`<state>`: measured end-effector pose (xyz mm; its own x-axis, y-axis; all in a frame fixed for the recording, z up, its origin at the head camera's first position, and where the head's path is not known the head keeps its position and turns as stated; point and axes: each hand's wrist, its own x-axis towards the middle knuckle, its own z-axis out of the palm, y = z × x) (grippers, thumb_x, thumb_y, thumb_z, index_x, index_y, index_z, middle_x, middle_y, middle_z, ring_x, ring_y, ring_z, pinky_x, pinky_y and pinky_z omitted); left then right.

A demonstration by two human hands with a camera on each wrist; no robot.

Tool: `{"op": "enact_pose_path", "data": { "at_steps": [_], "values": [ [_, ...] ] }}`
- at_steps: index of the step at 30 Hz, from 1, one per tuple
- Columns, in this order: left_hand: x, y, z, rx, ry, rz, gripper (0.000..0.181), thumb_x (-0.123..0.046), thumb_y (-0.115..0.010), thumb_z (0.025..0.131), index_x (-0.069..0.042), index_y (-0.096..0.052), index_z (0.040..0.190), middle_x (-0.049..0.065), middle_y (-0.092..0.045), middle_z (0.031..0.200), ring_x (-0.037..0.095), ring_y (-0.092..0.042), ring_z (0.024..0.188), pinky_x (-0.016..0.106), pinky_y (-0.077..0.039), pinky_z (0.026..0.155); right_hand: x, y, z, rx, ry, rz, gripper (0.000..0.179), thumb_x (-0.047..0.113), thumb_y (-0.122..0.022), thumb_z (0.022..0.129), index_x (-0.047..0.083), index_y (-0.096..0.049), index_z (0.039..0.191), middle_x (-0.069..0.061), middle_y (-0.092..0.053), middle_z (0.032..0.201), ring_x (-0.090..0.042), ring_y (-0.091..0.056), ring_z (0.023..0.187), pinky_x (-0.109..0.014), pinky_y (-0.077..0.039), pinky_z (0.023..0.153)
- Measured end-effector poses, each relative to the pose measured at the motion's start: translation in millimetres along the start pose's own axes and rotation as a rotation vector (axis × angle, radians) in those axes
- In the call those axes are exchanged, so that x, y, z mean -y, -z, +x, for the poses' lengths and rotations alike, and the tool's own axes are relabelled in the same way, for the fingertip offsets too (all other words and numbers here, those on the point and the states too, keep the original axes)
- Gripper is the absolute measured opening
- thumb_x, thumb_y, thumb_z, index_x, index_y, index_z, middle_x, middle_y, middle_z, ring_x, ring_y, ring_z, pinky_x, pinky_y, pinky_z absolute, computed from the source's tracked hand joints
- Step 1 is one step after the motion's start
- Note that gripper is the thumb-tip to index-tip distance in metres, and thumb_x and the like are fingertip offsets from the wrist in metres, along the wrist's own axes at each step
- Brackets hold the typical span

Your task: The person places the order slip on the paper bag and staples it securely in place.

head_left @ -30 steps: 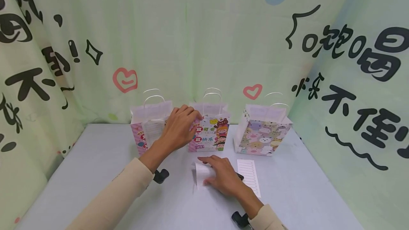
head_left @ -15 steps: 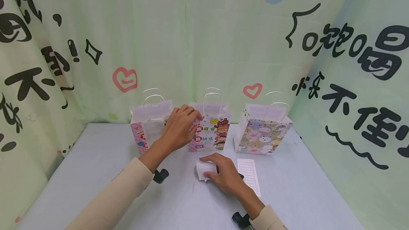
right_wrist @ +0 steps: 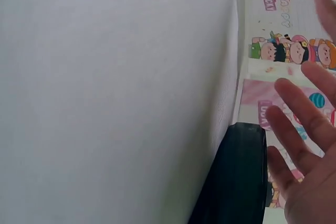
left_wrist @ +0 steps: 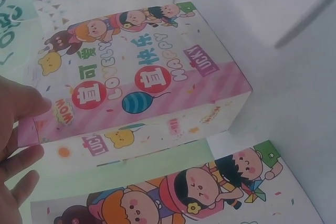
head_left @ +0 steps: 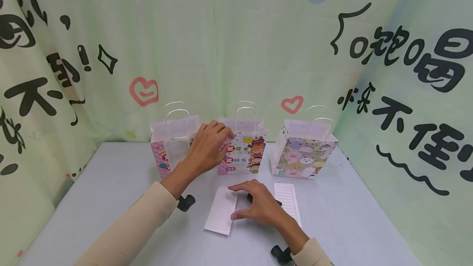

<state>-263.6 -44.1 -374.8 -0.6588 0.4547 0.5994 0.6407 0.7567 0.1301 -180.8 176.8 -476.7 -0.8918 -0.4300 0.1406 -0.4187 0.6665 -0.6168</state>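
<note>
My left hand (head_left: 208, 147) grips the upper left edge of the middle paper gift bag (head_left: 242, 155). In the left wrist view the thumb (left_wrist: 26, 100) lies on its printed front, with other fingers round the side. My right hand (head_left: 260, 204) is over the table, thumb and index finger spread apart. Their tips are at the right edge of a white paper slip (head_left: 220, 212), which lies fairly flat. Behind this hand a black elongated object (head_left: 250, 198) is mostly hidden; in the right wrist view a black object (right_wrist: 236, 177) stands beside the straight fingers.
A second lined slip (head_left: 286, 198) lies right of the right hand. The left gift bag (head_left: 160, 151) has a lined slip (head_left: 176, 151) on its front, partly behind my left hand. The right bag (head_left: 306, 157) bears animal prints. Curtains (head_left: 221, 52) surround the white table (head_left: 129, 175).
The white slip was curled up under my right hand; now it is spread out toward the near left, and the right thumb and index finger are wider apart. My left hand stays put.
</note>
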Motion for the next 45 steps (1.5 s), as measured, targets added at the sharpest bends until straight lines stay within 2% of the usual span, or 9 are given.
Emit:
{"op": "enact_pose_path", "data": {
  "at_steps": [5,10,14,19,27,32,35,40,45],
  "values": [
    [0.2,-0.1,0.3,0.004,-0.003,0.0,0.023,-0.013,-0.082,0.089,-0.015,-0.075,0.111,0.001,-0.076,0.113,0.023,-0.062,0.109,0.04,-0.05,0.094,4.3,-5.4,3.3,-0.005,-0.021,-0.047,0.065,0.047,-0.093,0.078,0.025,-0.072,0.135,0.007,-0.074,0.132,-0.018,-0.058,0.122,-0.054,-0.043,0.108],
    [1.0,0.0,-0.2,-0.003,-0.002,0.002,0.024,-0.013,-0.083,0.089,-0.016,-0.074,0.111,0.001,-0.076,0.112,0.023,-0.061,0.109,0.04,-0.049,0.094,16.1,-17.6,13.2,-0.007,-0.042,-0.224,0.066,0.05,-0.09,0.081,0.018,-0.072,0.135,-0.001,-0.075,0.131,-0.023,-0.059,0.118,-0.05,-0.045,0.101],
    [0.5,-0.5,-0.2,-0.002,-0.002,0.0,0.025,-0.014,-0.083,0.088,-0.015,-0.074,0.111,0.001,-0.076,0.112,0.023,-0.061,0.109,0.039,-0.049,0.094,27.0,-28.0,20.8,0.009,-0.083,-0.334,0.067,0.052,-0.09,0.08,0.018,-0.072,0.135,-0.004,-0.076,0.127,-0.024,-0.06,0.114,-0.048,-0.047,0.099],
    [-0.6,-0.9,0.0,0.0,-0.001,-0.01,0.026,-0.014,-0.084,0.089,-0.015,-0.074,0.113,0.002,-0.076,0.114,0.023,-0.061,0.11,0.04,-0.05,0.095,34.7,-36.2,25.4,0.05,-0.1,-0.39,0.067,0.043,-0.095,0.076,0.021,-0.072,0.136,-0.004,-0.076,0.124,-0.024,-0.062,0.111,-0.046,-0.05,0.098],
    [0.0,-0.3,-1.4,-0.008,0.0,0.0,0.026,-0.015,-0.085,0.088,-0.015,-0.075,0.113,0.002,-0.076,0.114,0.024,-0.062,0.111,0.04,-0.05,0.095,36.2,-33.1,23.1,0.106,-0.064,-0.23,0.066,0.017,-0.094,0.08,0.028,-0.069,0.14,0.002,-0.071,0.12,-0.016,-0.061,0.109,-0.042,-0.045,0.099],
    [0.2,-0.5,-1.2,-0.009,-0.003,-0.002,0.028,-0.015,-0.086,0.087,-0.015,-0.075,0.113,0.002,-0.076,0.114,0.024,-0.062,0.111,0.04,-0.051,0.096,34.3,-30.2,20.3,0.083,-0.078,-0.075,0.076,0.009,-0.092,0.08,0.035,-0.061,0.145,-0.001,-0.063,0.13,-0.017,-0.06,0.111,-0.039,-0.04,0.095],
    [0.2,-0.9,-1.1,-0.007,-0.003,0.006,0.028,-0.015,-0.086,0.087,-0.014,-0.075,0.114,0.002,-0.076,0.114,0.024,-0.062,0.111,0.04,-0.051,0.096,31.5,-29.5,20.1,0.055,-0.075,-0.014,0.078,0.007,-0.091,0.081,0.039,-0.057,0.143,0.0,-0.063,0.133,-0.02,-0.06,0.121,-0.045,-0.04,0.101],
    [0.2,-0.9,-1.0,-0.007,-0.003,0.003,0.027,-0.015,-0.085,0.087,-0.014,-0.075,0.113,0.003,-0.076,0.113,0.024,-0.062,0.11,0.04,-0.051,0.095,25.2,-28.5,20.7,0.022,-0.08,0.103,0.054,0.003,-0.086,0.086,0.033,-0.065,0.126,0.003,-0.069,0.13,-0.021,-0.063,0.125,-0.053,-0.047,0.114],
    [-0.1,0.6,-0.3,-0.001,0.002,-0.012,0.025,-0.014,-0.084,0.088,-0.014,-0.075,0.111,0.003,-0.076,0.113,0.024,-0.062,0.109,0.04,-0.05,0.096,22.9,-20.7,19.4,0.008,-0.083,0.171,0.025,0.001,-0.079,0.092,0.024,-0.074,0.099,0.007,-0.076,0.112,-0.017,-0.066,0.111,-0.049,-0.056,0.106]
  ]
}}
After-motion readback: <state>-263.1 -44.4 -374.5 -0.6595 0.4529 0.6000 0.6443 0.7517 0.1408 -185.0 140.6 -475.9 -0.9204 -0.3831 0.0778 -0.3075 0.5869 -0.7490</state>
